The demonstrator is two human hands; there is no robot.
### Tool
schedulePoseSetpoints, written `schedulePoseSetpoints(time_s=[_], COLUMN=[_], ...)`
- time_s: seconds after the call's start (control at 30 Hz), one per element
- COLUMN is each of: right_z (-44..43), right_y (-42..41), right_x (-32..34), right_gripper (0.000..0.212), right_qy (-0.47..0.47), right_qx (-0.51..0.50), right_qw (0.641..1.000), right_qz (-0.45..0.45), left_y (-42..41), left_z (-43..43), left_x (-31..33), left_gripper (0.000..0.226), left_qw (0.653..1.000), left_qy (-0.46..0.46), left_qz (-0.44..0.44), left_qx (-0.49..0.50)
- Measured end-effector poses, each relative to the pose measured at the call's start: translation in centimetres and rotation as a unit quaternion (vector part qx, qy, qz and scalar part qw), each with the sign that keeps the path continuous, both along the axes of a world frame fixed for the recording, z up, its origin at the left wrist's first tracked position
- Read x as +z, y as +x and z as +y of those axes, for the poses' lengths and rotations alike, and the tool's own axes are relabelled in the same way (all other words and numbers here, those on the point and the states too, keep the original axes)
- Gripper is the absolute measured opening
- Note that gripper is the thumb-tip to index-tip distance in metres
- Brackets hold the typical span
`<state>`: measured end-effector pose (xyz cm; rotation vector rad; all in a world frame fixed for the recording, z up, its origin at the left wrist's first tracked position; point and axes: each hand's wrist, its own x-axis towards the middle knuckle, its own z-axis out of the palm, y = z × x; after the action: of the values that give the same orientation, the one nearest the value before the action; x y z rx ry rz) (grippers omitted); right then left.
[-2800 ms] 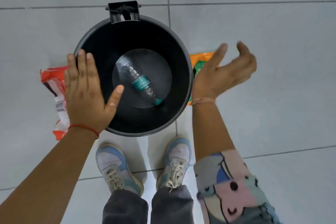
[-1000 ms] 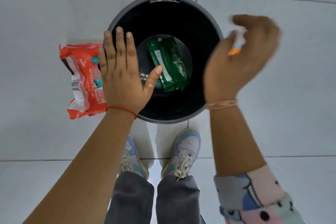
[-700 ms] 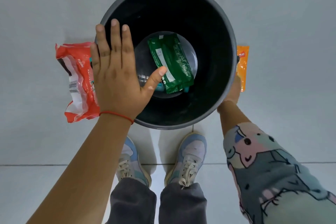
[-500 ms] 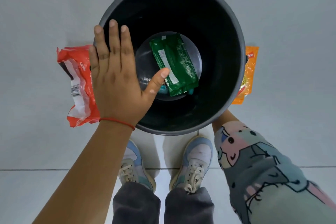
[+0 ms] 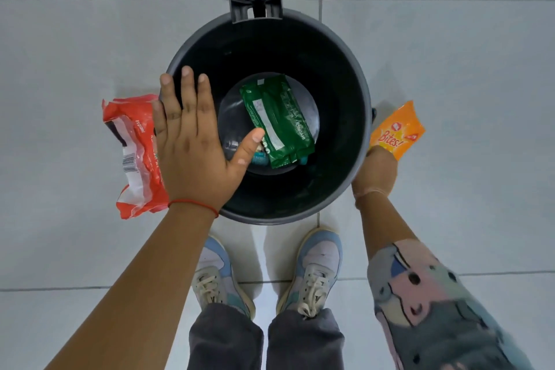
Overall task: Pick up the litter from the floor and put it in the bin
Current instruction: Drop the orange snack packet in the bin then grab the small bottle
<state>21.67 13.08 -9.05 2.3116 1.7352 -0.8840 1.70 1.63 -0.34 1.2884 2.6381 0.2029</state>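
- Litter is what matters, and the piece in play is the orange crinkly plastic snack packet (image 5: pixel 396 131) printed "Bites!", now raised at the right of the bin with the right hand (image 5: pixel 375 171) closed on its near corner (the fingers are hidden behind the rim, so the exact pinch cannot be made out).
- Half a second ago that packet lay lower beside the bin wall with the hand out of sight below the rim; now hand and packet have come up into view, which I read as the lift having begun.
- Left hand (image 5: pixel 192 144) is spread flat, fingers open, holding nothing, hovering over the near-left rim of the round black plastic bin (image 5: pixel 354 93); it has barely shifted over the last second.
- Inside the bin lies a green glossy foil wrapper (image 5: pixel 279 120) flat on the bottom, partly covering a clear plastic bottle (image 5: pixel 237 141) (only its body and teal cap end show).
- Outward on the left, a red and white crumpled plastic bag (image 5: pixel 135 153) lies on the pale grey tiled floor (image 5: pixel 90 39), touching the bin's side and partly under the left hand.
- Judged from this, two pieces are binned, the orange one is mid-transfer, and the red bag remains.
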Motion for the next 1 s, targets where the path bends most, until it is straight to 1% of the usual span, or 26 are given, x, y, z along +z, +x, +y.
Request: schedulePoseSetpoints(time_s=[0.03, 0.13, 0.2, 0.23, 0.27, 0.3, 0.37, 0.43, 0.47, 0.53, 0.63, 0.7, 0.77, 0.8, 0.83, 0.87, 0.93, 0.97, 1.0], right_z=[0.3, -0.3, -1.2, -1.6, -2.2, -3.0, -4.4, -5.3, -5.5, -5.4, -5.1, -4.7, -4.4, -4.2, -4.2, -4.2, -3.9, -3.7, -3.3], right_y=[0.1, 0.0, -0.9, -1.7, -2.8, -4.0, -6.4, -8.6, -9.4, -10.7, -12.5, -13.5, -14.4, -14.7, -14.7, -14.3, -12.7, -11.6, -10.2], right_x=[2.3, 10.1, 15.0, 17.1, 18.6, 19.3, 18.8, 16.1, 14.3, 10.3, 5.8, 4.3, 3.9, 4.1, 4.8, 5.8, 8.3, 9.5, 10.4], right_gripper=[0.016, 0.017, 0.016, 0.016, 0.015, 0.015, 0.013, 0.013, 0.016, 0.022, 0.033, 0.042, 0.050, 0.053, 0.055, 0.054, 0.052, 0.052, 0.053], right_qy=[0.036, 0.119, 0.215, 0.257, 0.271, 0.261, 0.188, 0.078, 0.024, -0.048, -0.113, -0.172, -0.216, -0.206, -0.161, -0.077, 0.128, 0.207, 0.252], right_qx=[-0.003, 0.034, 0.078, 0.122, 0.171, 0.219, 0.318, 0.400, 0.420, 0.438, 0.426, 0.405, 0.407, 0.420, 0.440, 0.451, 0.411, 0.381, 0.357], right_qw=[0.999, 0.992, 0.973, 0.956, 0.941, 0.929, 0.913, 0.904, 0.901, 0.896, 0.897, 0.898, 0.888, 0.884, 0.883, 0.889, 0.902, 0.900, 0.899], right_qz=[-0.004, 0.002, 0.041, 0.074, 0.110, 0.142, 0.173, 0.131, 0.101, 0.060, 0.026, 0.017, 0.004, -0.002, -0.008, 0.002, 0.034, 0.038, 0.034], left_y=[0.0, 0.1, 0.0, -0.1, -0.1, -0.1, -0.2, -0.3, -0.4, -0.4, -0.4, -0.3, -0.3, -0.3, -0.3, -0.3, -0.3, -0.4, -0.3], left_z=[0.0, 0.0, 0.0, -0.1, -0.1, -0.1, -0.2, -0.2, -0.1, -0.2, -0.2, -0.2, -0.2, -0.2, -0.2, -0.3, -0.3, -0.3, -0.2], left_x=[0.3, 0.7, 1.1, 1.2, 1.4, 1.5, 1.7, 1.8, 1.8, 1.8, 1.6, 1.5, 1.4, 1.3, 1.4, 1.4, 1.4, 1.5, 1.5], left_gripper=[0.087, 0.084, 0.077, 0.074, 0.072, 0.071, 0.069, 0.072, 0.075, 0.078, 0.078, 0.074, 0.068, 0.067, 0.067, 0.068, 0.073, 0.076, 0.078], left_qw=[1.000, 0.999, 0.997, 0.996, 0.994, 0.993, 0.989, 0.987, 0.986, 0.986, 0.988, 0.989, 0.989, 0.990, 0.990, 0.991, 0.993, 0.994, 0.995], left_qy=[-0.001, 0.011, 0.032, 0.043, 0.053, 0.061, 0.076, 0.086, 0.087, 0.088, 0.084, 0.082, 0.082, 0.081, 0.078, 0.074, 0.059, 0.049, 0.038], left_qz=[-0.006, -0.038, -0.063, -0.076, -0.088, -0.099, -0.120, -0.129, -0.131, -0.131, -0.125, -0.121, -0.114, -0.110, -0.108, -0.105, -0.100, -0.096, -0.092], left_qx=[0.004, 0.011, 0.017, 0.021, 0.025, 0.029, 0.037, 0.047, 0.050, 0.050, 0.038, 0.036, 0.039, 0.039, 0.037, 0.034, 0.027, 0.023, 0.019])
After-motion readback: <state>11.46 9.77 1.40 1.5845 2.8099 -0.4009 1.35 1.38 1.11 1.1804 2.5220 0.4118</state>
